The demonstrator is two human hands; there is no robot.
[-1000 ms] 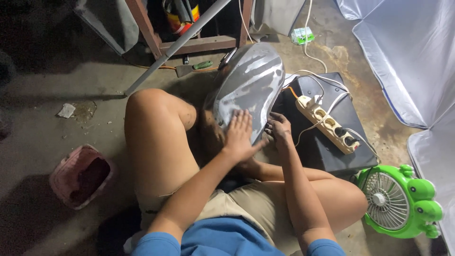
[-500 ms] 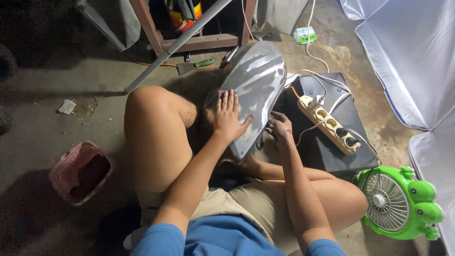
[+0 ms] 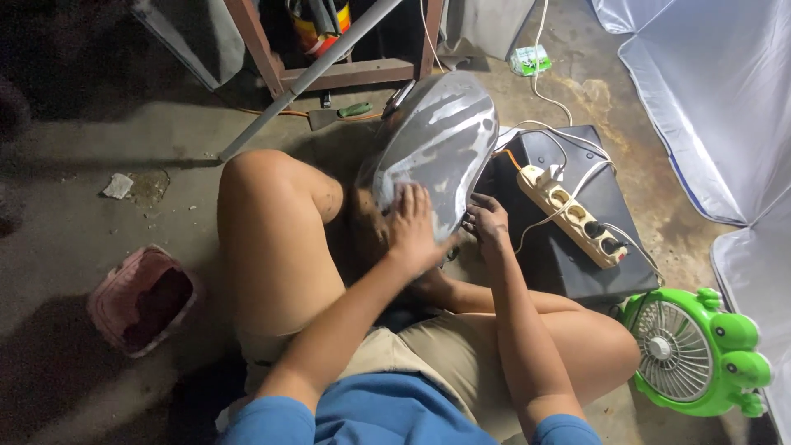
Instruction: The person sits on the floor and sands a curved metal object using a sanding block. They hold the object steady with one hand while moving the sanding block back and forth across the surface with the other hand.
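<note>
Metal shell propped between knees, beside black box. Left hand flat, fingers spread on lower face. Right hand curled gripping lower edge. Likely stiff, light, slick; edges safest hold.

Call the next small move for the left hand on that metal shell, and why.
Probably slide the left hand up the grey metal shell. It lies flat on the lower end, while the upper part shows dull streaks. The right hand grips the lower edge beside the black box, so the shell looks steadied.
</note>
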